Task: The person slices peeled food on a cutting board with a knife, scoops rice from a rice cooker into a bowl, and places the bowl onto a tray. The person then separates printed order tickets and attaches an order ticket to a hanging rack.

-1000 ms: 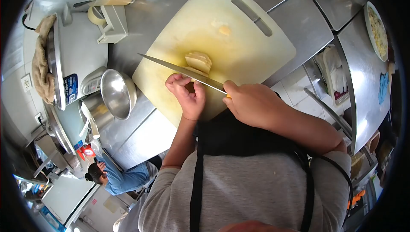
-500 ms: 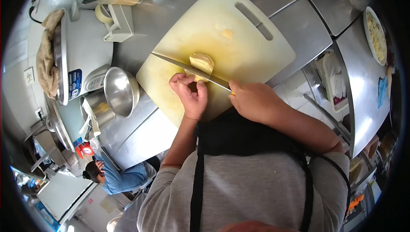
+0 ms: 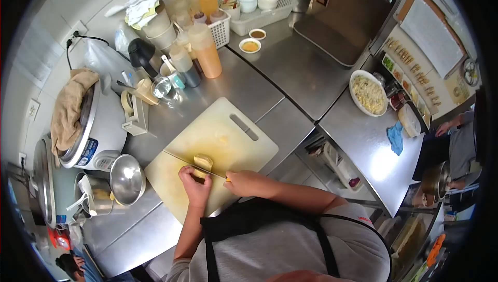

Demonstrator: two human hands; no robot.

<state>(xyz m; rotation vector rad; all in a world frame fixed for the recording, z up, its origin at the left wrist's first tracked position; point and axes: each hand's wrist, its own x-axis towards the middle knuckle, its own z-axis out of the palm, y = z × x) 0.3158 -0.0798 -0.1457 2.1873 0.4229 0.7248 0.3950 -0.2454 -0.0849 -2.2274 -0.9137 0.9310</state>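
A long knife [image 3: 181, 159] with a yellow handle lies across a pale yellow piece of food [image 3: 203, 161] on the white cutting board [image 3: 249, 155]. My right hand [image 3: 246, 184] is wrapped round the knife's handle. On the near side of the blade, my left hand [image 3: 196, 187] has its fingers curled against the food, with the fingertips close to the blade. Part of the food shows beyond the blade and a smaller part by my left fingertips. A small yellow scrap [image 3: 223, 139] sits farther up the board.
Left of the board are a steel bowl [image 3: 127, 180], a rice cooker [image 3: 98, 126] and a tape dispenser [image 3: 136, 115]. Squeeze bottles [image 3: 206, 51] and two sauce dishes [image 3: 250, 46] stand behind. At right are a bowl of food [image 3: 368, 93] and a blue cloth [image 3: 395, 138]. Other people are at both sides.
My view has tilted up and shifted, bringing the back counter and right wall into sight. Both hands keep their places at the knife and the food.
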